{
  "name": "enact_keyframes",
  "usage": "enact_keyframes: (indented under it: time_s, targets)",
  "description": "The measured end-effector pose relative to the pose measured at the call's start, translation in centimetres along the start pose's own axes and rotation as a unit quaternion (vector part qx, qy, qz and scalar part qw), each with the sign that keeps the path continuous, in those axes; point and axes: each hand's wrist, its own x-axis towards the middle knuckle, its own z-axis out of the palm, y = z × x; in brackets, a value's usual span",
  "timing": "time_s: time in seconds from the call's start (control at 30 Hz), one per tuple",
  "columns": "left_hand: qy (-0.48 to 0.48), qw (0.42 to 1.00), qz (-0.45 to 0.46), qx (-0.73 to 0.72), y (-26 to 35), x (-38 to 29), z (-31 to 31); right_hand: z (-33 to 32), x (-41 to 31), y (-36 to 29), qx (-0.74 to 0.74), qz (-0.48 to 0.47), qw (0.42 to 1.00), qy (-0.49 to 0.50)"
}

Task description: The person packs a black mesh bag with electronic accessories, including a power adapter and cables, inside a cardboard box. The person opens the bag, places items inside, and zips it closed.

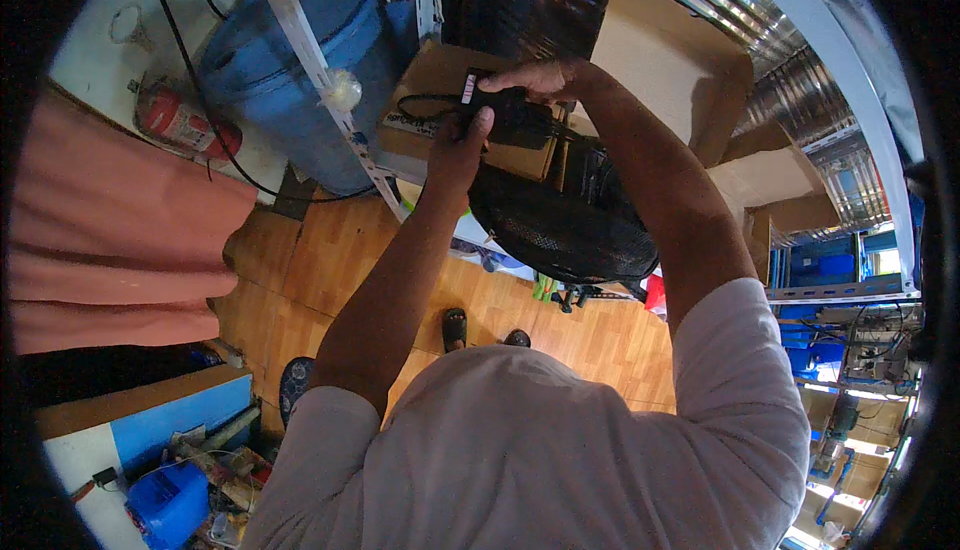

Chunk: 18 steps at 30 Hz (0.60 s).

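Both hands hold a small black device (471,107) that bears a white label with writing. Its exact kind cannot be told. My left hand (459,146) grips it from below, thumb pointing up along its near side. Fingers of my right hand (538,78) press on it from above and the right. A black cable (421,99) loops out on its left. Behind and beneath them is a closed cardboard box (433,73) with handwriting on one side. Just below the hands lies a black mesh item (559,231), round-edged, partly hidden by my right forearm.
A white slotted-metal shelf post (304,39) stands left of the hands. Beyond it is a large blue plastic drum (300,92), with a red fire extinguisher (184,123) nearby. An open cardboard box (652,54) sits at the right. A pinkish curtain (124,227) hangs left.
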Motion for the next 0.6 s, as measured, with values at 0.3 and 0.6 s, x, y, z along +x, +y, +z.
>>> enact_keyframes:
  time_s: [0.3, 0.6]
  targets:
    - [0.007, 0.999, -0.015, -0.043, 0.1, 0.0, 0.3, 0.4, -0.4, -0.1, 0.053, -0.066, 0.994, -0.066]
    - [0.011, 0.999, -0.002, -0.047, -0.4, -0.1, 0.7, -0.3, -1.4, -0.4, 0.094, -0.047, 0.991, -0.086]
